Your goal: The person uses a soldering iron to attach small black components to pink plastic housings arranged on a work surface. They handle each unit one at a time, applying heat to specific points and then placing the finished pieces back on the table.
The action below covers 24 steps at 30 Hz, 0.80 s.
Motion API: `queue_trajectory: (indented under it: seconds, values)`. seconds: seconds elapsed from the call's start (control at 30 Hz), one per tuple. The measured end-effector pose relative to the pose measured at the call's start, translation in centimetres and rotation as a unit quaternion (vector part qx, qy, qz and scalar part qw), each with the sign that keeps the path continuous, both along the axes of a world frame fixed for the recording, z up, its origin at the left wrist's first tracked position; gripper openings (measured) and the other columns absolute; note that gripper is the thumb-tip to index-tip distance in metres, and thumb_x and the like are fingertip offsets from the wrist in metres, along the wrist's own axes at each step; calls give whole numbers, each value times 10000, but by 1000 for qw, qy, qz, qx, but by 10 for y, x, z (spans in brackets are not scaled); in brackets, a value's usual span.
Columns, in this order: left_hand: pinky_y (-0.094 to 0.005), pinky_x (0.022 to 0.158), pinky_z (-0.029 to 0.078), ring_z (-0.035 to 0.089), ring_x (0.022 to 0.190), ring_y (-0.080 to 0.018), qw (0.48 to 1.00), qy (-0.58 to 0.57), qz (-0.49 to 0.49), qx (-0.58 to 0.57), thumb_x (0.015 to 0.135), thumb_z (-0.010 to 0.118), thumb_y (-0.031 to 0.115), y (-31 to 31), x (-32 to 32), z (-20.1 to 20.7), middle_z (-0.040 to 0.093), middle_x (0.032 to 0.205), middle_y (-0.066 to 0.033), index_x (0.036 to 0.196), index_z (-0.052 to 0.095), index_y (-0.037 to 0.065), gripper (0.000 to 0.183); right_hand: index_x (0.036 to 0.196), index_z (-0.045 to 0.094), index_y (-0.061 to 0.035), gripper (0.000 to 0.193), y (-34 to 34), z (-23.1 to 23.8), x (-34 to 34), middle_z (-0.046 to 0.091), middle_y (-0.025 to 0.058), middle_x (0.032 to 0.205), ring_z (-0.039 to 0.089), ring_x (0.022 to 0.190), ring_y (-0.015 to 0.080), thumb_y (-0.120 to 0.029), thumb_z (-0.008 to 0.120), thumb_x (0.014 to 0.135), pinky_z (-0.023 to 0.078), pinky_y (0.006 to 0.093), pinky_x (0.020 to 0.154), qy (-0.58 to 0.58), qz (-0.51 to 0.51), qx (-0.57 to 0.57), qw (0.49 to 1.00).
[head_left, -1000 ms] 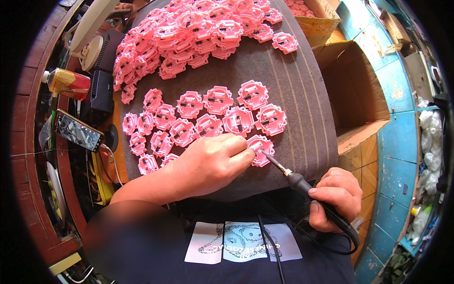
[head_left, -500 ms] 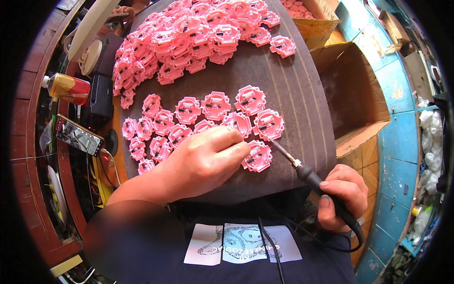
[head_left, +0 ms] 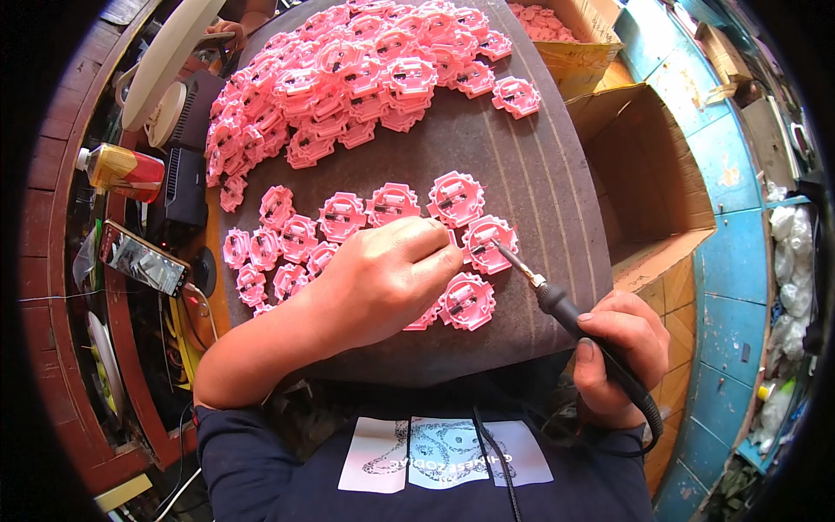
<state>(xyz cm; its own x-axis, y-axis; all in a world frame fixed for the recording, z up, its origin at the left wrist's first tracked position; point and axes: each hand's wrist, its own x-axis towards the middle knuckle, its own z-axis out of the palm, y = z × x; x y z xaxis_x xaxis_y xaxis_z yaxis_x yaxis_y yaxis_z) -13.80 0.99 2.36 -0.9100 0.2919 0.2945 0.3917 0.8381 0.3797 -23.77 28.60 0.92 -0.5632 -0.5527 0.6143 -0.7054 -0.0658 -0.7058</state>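
The pink housing under attention lies on the dark, striped surface, at the right end of the spread pieces, open side up. The tip of the soldering iron reaches into it; actual contact cannot be confirmed.

Judged by appearance, the housing is light, stiff plastic, liable to slide if nudged; the small fittings inside look the fragile part. Hold is best taken at the notched outer rim, well clear of the tip, as metal nearby may be hot.

The left hand is just beside the housing, its fingers curled together; whether they pinch anything cannot be told. The right hand has thumb and fingers closed about the iron's black handle.

Further housings, including one nearer the wearer and one beyond, lie around it. A heap of pink housings occupies the far side; an open carton stands to the right.

Several housings are partly covered by the left hand and forearm. Fine parts inside the housing are too small to identify. Another person's hand, upper left, is largely cut off; its action is undetermined.
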Motion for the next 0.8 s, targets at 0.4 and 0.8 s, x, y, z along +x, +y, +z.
queue_trajectory:
  seconds: [0.4, 0.8]
  values:
    - [-412, 689, 573, 688, 789, -321, 1000, 2, 4, 11, 801, 772, -37, -2, -6, -5, 659, 935, -144, 1031, 696, -29, 242, 1022, 700, -13, 315, -6, -4, -3, 643, 129, 732, 630, 577, 249, -7, 767, 715, 498, 340, 530, -18, 23, 5, 1000]
    - [-417, 696, 566, 676, 793, -321, 1000, -14, 10, 5, 791, 773, -30, -2, -8, -8, 648, 930, -140, 1021, 689, -22, 246, 1023, 706, -14, 325, -5, -9, -3, 642, 118, 735, 633, 581, 242, -2, 769, 704, 493, 337, 524, -24, 24, 2, 999]
